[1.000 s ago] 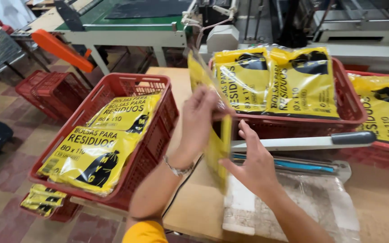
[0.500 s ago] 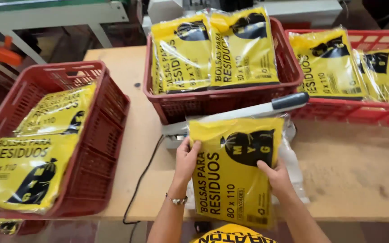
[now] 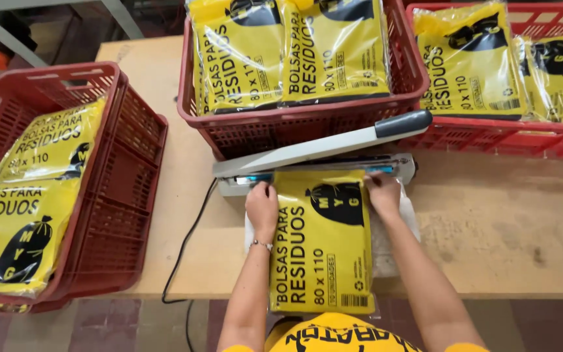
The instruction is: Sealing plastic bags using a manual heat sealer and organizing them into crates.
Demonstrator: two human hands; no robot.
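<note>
I look down on a pale wooden table (image 3: 490, 228) over a reddish tiled floor. On it, dead centre, lies the yellow packet (image 3: 324, 241), flat, its far edge pushed under the raised arm of the heat sealer (image 3: 314, 160) and its near edge hanging just past the table's near edge. It is a glossy clear-wrapped pack, yellow with black print and a black sack drawing near the top. The far corners are hidden under my hands, and I cannot make out whether the mouth sits on the sealing strip. My left hand (image 3: 262, 207) pins the far-left corner, fingers curled down on the film; my right hand (image 3: 383, 194) presses the far-right corner likewise. Whether either pinches or merely presses, I cannot tell. Just beyond the sealer stands a middle red crate (image 3: 294, 127) of like packets; a right crate (image 3: 529, 137) is cut off by the frame, and a left crate (image 3: 125, 195) sits beside the table's left end.
</note>
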